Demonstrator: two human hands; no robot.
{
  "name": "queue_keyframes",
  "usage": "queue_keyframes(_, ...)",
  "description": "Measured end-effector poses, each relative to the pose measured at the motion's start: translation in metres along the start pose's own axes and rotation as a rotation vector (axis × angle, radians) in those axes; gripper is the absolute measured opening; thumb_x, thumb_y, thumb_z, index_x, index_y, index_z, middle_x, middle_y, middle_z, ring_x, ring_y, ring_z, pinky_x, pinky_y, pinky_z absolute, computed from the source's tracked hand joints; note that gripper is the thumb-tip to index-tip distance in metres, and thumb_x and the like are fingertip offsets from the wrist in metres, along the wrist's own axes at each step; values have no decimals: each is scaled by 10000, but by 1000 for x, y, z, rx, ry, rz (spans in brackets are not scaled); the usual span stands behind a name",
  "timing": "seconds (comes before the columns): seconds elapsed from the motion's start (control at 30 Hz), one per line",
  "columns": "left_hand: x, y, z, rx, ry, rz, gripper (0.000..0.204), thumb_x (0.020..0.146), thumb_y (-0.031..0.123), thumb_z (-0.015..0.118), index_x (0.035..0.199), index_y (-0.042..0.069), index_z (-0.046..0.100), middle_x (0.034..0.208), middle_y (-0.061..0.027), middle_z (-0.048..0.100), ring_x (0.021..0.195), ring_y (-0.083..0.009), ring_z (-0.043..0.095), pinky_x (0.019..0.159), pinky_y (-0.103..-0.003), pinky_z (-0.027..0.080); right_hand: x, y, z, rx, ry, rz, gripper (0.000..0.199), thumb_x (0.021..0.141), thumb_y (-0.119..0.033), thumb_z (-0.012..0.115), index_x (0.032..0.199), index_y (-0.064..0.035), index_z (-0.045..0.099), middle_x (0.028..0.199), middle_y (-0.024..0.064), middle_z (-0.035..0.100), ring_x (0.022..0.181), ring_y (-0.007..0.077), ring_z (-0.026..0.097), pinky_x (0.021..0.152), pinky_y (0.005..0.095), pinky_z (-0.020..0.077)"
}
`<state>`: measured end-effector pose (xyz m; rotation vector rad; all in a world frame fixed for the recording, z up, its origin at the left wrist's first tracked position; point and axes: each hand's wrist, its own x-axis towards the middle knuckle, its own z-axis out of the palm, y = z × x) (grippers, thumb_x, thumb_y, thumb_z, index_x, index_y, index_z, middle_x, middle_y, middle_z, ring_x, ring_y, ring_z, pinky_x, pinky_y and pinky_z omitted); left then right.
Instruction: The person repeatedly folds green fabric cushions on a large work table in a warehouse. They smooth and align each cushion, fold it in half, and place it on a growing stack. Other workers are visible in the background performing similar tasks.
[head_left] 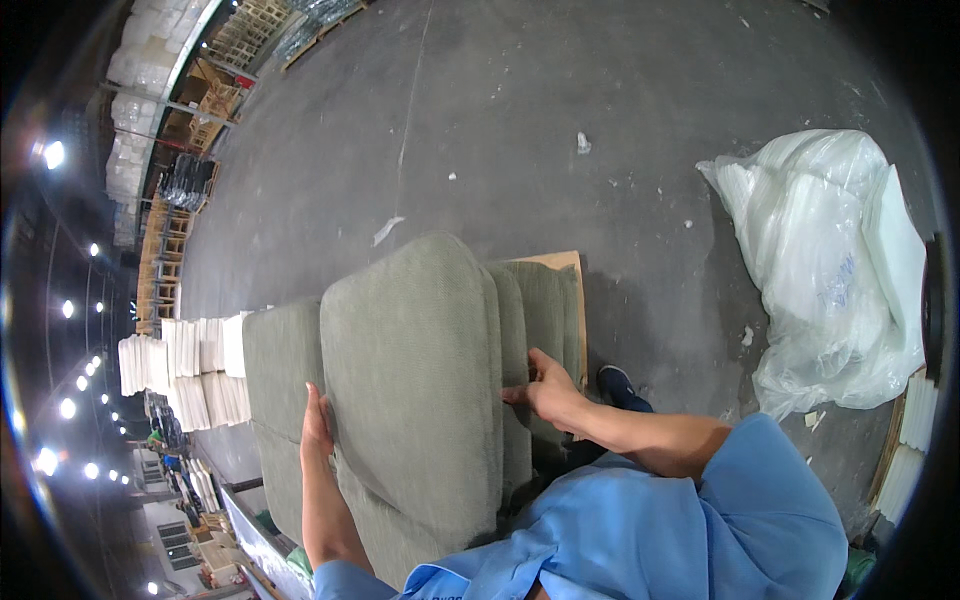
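A large grey-green upholstered cushion (410, 370) with rounded corners stands in front of me. My left hand (317, 422) lies along its left edge, fingers pointing up and partly hidden by the cushion. At the right side, my right hand (550, 390) has bent fingers against the cushion's edge. The cushion is held between both hands. Matching cushions lie right beside it: one at the left (283, 370), another at the right (548, 320). Tan board (570, 262) shows behind the right one.
A bulky clear plastic bag (820, 270) with white sheets inside rests on the grey floor (600, 90) at right. White stacked slabs (200, 370) stand at left. Wooden frames (165, 255) line the far left. Small scraps litter the floor, and my shoe (622, 385) shows beside the cushions.
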<state>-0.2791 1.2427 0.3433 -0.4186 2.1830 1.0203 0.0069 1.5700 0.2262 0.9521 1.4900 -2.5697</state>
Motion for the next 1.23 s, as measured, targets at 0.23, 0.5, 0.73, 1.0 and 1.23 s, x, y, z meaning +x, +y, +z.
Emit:
queue_keyframes(0.23, 35, 18, 28, 8, -31, -103, 1080, 935, 870, 324, 1653, 68, 245, 1719, -161, 226, 1571, -343, 248, 1253, -559, 224, 36, 59, -37, 291, 51, 213, 442, 1006, -201, 687, 1368, 23, 569, 1242, 132, 672, 1062, 244, 671, 924, 369, 538)
queue_keyframes(0.5, 68, 22, 22, 62, -230, -166, 819, 987, 628, 435, 1563, 47, 446, 1586, -157, 485, 1463, -335, 449, 1210, -500, 351, 27, 70, -13, 373, 114, 303, 609, 1100, -473, 482, 1474, 7, 493, 1477, 159, 564, 1394, 308, 490, 1155, 422, 374)
queue_keyframes(0.73, 52, 15, 24, -91, -237, 53, 1079, 909, 867, 413, 1589, 30, 386, 1608, -160, 451, 1478, -355, 415, 1225, -508, 308, 2, 6, -5, 388, 116, 359, 821, 1096, -630, 234, 1637, -15, 197, 1663, 200, 279, 1540, 311, 276, 1248, 432, 265)
queue_keyframes(1.0, 23, 36, 40, 66, -98, 128, 1108, 929, 801, 515, 1622, -25, 259, 1677, -190, 307, 1528, -351, 329, 1246, -471, 272, -33, -25, 29, -39, 188, -294, 980, 1023, -522, 579, 1589, 121, 104, 1607, 359, 248, 1522, 448, 285, 1244, 478, 278)
queue_keyframes(1.23, 5, 38, 7, -15, 80, 225, 1107, 915, 720, 635, 1607, -63, 267, 1655, -212, 342, 1522, -343, 347, 1241, -430, 288, -59, -38, 51, -40, 120, -367, 1033, 979, -449, 694, 1579, 136, 91, 1602, 370, 237, 1500, 489, 305, 1239, 516, 288)
